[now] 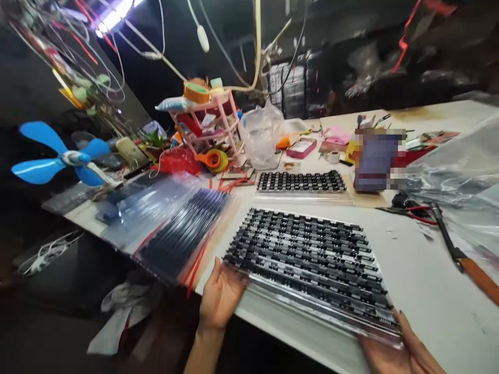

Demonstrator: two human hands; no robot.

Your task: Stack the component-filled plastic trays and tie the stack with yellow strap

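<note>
Both my hands hold a clear plastic tray (323,309) at its near edge, with many rows of small black parts with metal pins (304,254) in it. My left hand (223,298) grips the left corner, thumb up along the side and fingers beneath. At the right corner my right hand (393,350) holds it the same way, partly cut off by the frame's lower edge. The tray is over the front of the white table (448,291). Farther back lies a smaller-looking tray of similar black parts (302,182).
Left lies a plastic-wrapped stack of dark strips (183,234) with red bands. A blue fan (70,156) stands beyond it. A pink rack (210,130), a clear bag (265,135) and a phone-like device (376,161) are behind. A wooden-handled tool (475,278) and plastic sheeting (456,176) are right.
</note>
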